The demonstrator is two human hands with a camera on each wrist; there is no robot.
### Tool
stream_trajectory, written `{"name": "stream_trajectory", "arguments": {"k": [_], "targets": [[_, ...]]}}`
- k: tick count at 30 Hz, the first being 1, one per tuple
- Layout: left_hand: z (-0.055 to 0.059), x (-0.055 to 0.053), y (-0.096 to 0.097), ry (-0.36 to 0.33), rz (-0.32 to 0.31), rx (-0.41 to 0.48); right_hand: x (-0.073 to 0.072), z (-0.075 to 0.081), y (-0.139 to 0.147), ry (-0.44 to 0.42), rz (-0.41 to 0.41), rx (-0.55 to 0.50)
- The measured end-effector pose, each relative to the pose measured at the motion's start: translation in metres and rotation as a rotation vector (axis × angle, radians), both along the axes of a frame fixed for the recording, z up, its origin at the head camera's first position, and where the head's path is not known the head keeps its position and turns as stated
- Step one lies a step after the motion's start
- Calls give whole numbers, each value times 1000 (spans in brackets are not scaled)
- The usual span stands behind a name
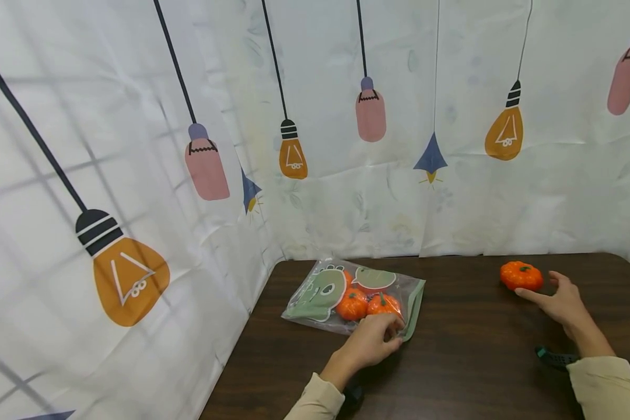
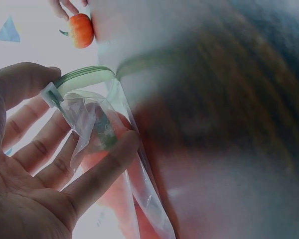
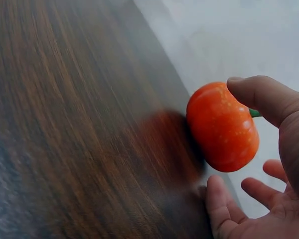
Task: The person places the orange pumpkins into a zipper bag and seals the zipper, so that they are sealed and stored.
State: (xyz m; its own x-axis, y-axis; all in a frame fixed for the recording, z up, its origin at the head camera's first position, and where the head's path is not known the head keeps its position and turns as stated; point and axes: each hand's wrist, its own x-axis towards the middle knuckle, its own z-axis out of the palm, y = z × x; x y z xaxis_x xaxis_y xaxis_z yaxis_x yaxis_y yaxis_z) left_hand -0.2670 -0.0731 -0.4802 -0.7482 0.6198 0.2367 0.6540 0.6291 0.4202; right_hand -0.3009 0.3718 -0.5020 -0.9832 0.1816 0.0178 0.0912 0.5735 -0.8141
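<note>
A clear zip bag (image 1: pixel 315 297) with green cartoon print lies on the table, several small orange toy pumpkins (image 1: pixel 353 304) inside. My left hand (image 1: pixel 370 344) holds the bag's near right corner; in the left wrist view, the thumb is at the slider (image 2: pixel 52 94) of the green zip strip and the other fingers are around the clear film. Far to the right sits a single orange toy pumpkin (image 1: pixel 521 276) with a green stem. Beside it is my right hand (image 1: pixel 564 303), thumb tip right at the pumpkin's side and the other fingers spread apart from it.
The dark brown wooden table (image 1: pixel 462 332) runs back to a white curtain (image 1: pixel 336 216) printed with hanging lamps. More of the curtain rises along the table's left edge. A dark strap (image 1: pixel 556 357) is beside my right wrist.
</note>
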Motion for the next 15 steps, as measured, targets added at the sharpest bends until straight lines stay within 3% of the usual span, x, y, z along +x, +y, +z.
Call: {"name": "stream_trajectory", "arguments": {"k": [15], "targets": [[0,1,0,13,-3,-4,-22,-4,3,6,67,96]]}}
